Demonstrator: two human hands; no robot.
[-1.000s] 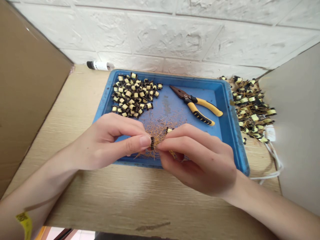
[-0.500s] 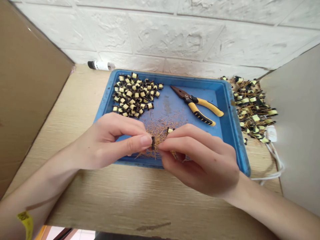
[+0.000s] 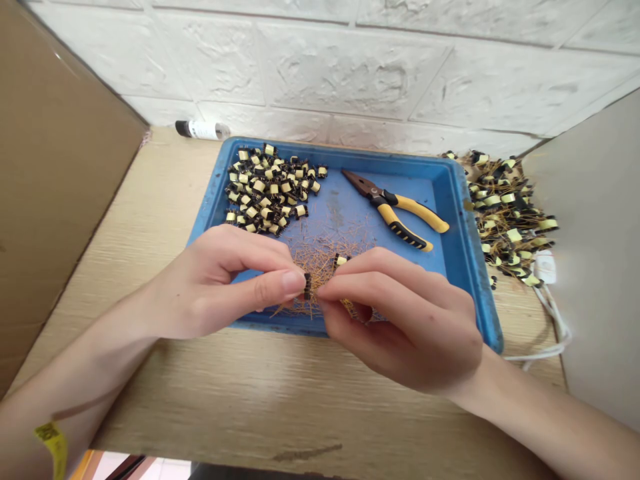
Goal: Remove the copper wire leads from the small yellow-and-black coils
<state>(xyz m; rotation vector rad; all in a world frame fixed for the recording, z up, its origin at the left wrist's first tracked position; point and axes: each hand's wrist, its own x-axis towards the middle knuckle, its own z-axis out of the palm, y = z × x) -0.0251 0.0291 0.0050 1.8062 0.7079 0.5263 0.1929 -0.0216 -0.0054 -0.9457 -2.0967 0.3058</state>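
1 small black component [image 3: 307,286] sits over the near part of the blue tray [image 3: 463,267], pinched between the left hand's [image 3: 220,283] thumb and finger. Just beside it, the right hand [image 3: 400,313] has its thumb and fingertip pressed together; whether they grip anything, I cannot tell. Below lie copper-coloured wire clippings [image 3: 320,257]; beyond, 1 pair of pliers [image 3: 395,207].

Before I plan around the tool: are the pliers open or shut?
Open, at least at the handles: the pliers lie in the tray with their yellow grips spread apart. Whether the jaw tips part, I cannot tell.
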